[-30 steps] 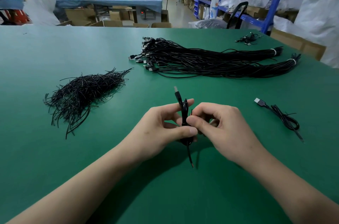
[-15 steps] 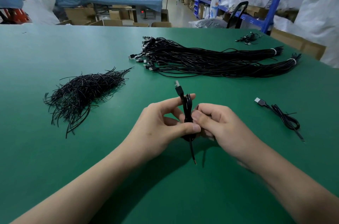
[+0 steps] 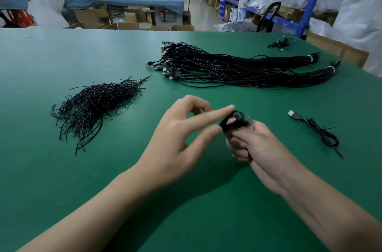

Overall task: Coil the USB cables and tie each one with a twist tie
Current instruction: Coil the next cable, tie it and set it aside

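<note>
Now our right hand [image 3: 256, 146], just right of centre frame, curls its fingers round the blurred coiled cable [image 3: 232, 122]. Our left hand [image 3: 179, 138] is spread, index tip touching that cable's top. Twist ties [image 3: 97, 103] lie heaped centre left, loose cables [image 3: 227, 66] upper centre, a bundled cable [image 3: 322, 134] far right.
</note>
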### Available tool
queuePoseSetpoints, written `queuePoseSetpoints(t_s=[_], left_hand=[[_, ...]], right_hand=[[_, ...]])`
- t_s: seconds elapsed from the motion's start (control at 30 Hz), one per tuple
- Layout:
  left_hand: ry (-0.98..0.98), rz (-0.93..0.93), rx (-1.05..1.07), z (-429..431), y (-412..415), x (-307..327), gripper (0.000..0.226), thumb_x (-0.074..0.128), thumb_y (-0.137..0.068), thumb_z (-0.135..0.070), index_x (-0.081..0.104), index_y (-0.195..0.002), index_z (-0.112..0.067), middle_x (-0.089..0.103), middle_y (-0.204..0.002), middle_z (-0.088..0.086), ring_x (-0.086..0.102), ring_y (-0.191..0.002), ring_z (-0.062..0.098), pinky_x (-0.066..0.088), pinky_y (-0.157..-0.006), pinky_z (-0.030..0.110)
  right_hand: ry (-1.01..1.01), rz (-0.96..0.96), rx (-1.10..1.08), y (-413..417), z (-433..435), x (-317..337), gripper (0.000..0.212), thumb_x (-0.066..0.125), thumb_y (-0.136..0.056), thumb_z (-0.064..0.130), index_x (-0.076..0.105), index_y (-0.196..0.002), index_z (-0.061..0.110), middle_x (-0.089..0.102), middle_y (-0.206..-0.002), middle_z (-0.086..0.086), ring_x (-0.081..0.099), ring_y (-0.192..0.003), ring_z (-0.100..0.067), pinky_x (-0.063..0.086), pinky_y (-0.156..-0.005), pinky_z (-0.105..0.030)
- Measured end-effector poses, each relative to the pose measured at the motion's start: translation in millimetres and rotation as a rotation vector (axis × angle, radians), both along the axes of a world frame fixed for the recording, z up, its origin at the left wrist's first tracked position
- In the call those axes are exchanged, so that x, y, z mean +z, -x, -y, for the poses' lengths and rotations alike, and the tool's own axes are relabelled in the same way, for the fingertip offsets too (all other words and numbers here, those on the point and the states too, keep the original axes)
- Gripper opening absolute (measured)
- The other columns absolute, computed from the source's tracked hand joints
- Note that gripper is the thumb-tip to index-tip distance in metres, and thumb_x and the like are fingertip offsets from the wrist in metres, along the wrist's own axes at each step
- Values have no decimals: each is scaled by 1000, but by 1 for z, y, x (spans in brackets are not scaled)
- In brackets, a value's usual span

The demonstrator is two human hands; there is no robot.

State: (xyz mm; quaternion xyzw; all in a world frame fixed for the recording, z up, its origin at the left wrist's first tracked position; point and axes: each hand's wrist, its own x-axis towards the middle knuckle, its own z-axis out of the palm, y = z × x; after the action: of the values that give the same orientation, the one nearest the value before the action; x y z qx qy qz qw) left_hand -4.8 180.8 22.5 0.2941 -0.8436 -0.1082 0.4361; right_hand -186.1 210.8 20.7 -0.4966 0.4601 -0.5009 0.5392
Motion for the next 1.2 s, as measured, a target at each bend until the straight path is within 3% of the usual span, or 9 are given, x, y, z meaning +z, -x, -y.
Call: queuePoseSetpoints(t_s=[0.1, 0.2, 0.37, 0.5, 0.73, 0.87, 1.03, 1.13, 1.2], left_hand=[[-482, -339, 37, -1, 2, 3, 35, 46, -101, -48, 77, -102, -30, 62, -81, -6, 61, -72, 11, 42, -67, 21], [-857, -296, -17, -1, 2, 5, 54, 46, -94, -67, 77, -77, -26, 64, -67, -3, 57, -56, 14, 39, -57, 26], [-997, -293, -100, -2, 3, 3, 36, 74, -81, -60, 77, -74, -25, 65, -71, 3, 54, -61, 7, 39, -54, 19], [-845, -418, -68, -3, 7, 3, 32, 78, -69, -50, 75, -75, -18, 59, -65, -4, 45, -61, 7, 36, -56, 17], [23, -137, 89, -2, 2, 4, 11, 83, -81, -28, 78, -85, -19, 62, -72, -10, 55, -64, 4, 35, -60, 11], [147, -87, 37, 2, -1, 0, 10, 77, -87, -26, 80, -93, -17, 65, -77, -6, 57, -66, 5, 39, -62, 11], [-655, -424, -54, 1, 2, 0, 35, 58, -90, -54, 73, -84, -23, 71, -70, 3, 65, -57, 16, 47, -48, 27], [-941, -311, -135, 3, 0, -1, 54, 54, -85, -68, 76, -79, -19, 73, -74, 7, 63, -56, 16, 43, -44, 22], [-1022, -295, -189, 3, -1, -1, 54, 58, -85, -66, 78, -88, -16, 74, -81, 4, 61, -61, 11, 41, -46, 20]], right_hand=[[224, -187, -124, 6, 3, 2, 37, 56, -101, 23, 52, -68, 8, 33, -59, -5, 26, -54, -13, 22, -51, -34], [472, -518, -189, 6, 1, 0, 35, 55, -104, 27, 52, -72, 11, 44, -60, -10, 35, -57, -27, 31, -54, -44], [635, -775, -251, 0, -4, -1, 32, 54, -100, 29, 52, -72, 14, 40, -54, 4, 36, -50, -13, 27, -48, -25], [392, -473, -136, -3, 2, -3, 35, 54, -104, 23, 49, -72, 10, 34, -58, 3, 29, -55, -9, 26, -51, -30], [-141, 313, 186, -2, 0, 0, 20, 58, -92, 20, 58, -72, 18, 20, -52, 9, 18, -45, -8, 18, -46, -22], [-128, 297, 222, 0, -1, -1, 23, 62, -91, 25, 57, -70, 17, 19, -53, 7, 19, -46, -9, 16, -47, -24], [215, -115, -35, -1, 2, -1, 36, 50, -105, 25, 53, -70, 18, 30, -57, 7, 24, -52, -10, 23, -48, -23], [463, -494, -150, -3, 1, -2, 33, 50, -105, 25, 52, -74, 14, 40, -59, 0, 33, -57, -12, 31, -55, -33], [555, -619, -183, -3, -1, -2, 31, 53, -104, 25, 54, -75, 13, 43, -58, 4, 33, -55, -6, 30, -52, -23]])
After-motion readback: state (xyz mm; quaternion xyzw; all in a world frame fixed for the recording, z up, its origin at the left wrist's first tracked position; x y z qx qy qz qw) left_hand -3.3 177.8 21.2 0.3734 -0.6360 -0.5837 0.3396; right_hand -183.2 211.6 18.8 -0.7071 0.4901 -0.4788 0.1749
